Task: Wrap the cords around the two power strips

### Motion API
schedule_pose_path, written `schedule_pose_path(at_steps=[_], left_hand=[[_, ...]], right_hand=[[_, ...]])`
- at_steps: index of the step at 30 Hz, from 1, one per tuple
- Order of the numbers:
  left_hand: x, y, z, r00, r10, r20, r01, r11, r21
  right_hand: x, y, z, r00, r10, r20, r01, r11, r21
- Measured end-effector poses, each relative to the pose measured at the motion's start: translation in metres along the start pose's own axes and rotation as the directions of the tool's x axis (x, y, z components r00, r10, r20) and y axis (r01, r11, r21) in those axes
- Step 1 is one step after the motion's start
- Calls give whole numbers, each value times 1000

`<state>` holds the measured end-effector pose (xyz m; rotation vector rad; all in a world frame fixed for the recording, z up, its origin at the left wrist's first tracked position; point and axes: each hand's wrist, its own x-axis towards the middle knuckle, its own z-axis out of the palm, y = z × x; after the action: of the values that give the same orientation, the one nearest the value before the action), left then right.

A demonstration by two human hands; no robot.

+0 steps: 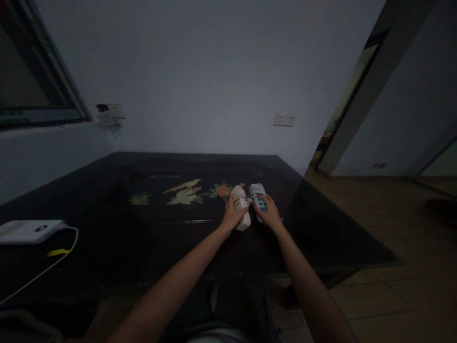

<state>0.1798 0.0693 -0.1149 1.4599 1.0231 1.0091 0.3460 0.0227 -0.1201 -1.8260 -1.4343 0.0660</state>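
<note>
Two power strips lie side by side on the dark table (185,247), each with its cord wound in a bundle at the far end. My left hand (230,215) is closed around the left one, a white power strip (244,222). Fingers of my right hand (271,214) wrap the other, a white power strip with a blue face (262,204). A small white piece, perhaps a plug, shows between the two cord bundles. My palms and fingers hide parts of both strips.
A white power bank (30,232) with a white cable (43,271) lies at the table's left, beside a yellow scrap (58,252). Wall sockets (284,120) sit above the back edge. A doorway stands to the right, a window to the left.
</note>
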Motion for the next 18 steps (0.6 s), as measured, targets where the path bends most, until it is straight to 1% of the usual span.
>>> schedule_pose_path(at_steps=[2,5,7,11,15,18], left_hand=[[3,-1,-5,1000,8,-1,-8,1000,6],[6,-4,-10,999,24,29,-22,998,-54],[6,-5,-10,998,43,38,-39,995,-92],[2,-3,-9,998,60,19,-58,991,-123],[2,-3,-9,998,62,-13,-63,978,-198],[4,-6,-8,996,55,-69,-70,966,-247]], right_hand=[[1,3,0,1000,-6,6,6,1000,5],[1,5,1,1000,-19,-4,19,1000,21],[1,6,1,1000,-23,-9,24,999,33],[0,6,0,999,-29,-26,30,998,60],[0,2,-1,995,-15,-102,25,995,92],[1,-1,-5,982,-30,-186,53,991,121]])
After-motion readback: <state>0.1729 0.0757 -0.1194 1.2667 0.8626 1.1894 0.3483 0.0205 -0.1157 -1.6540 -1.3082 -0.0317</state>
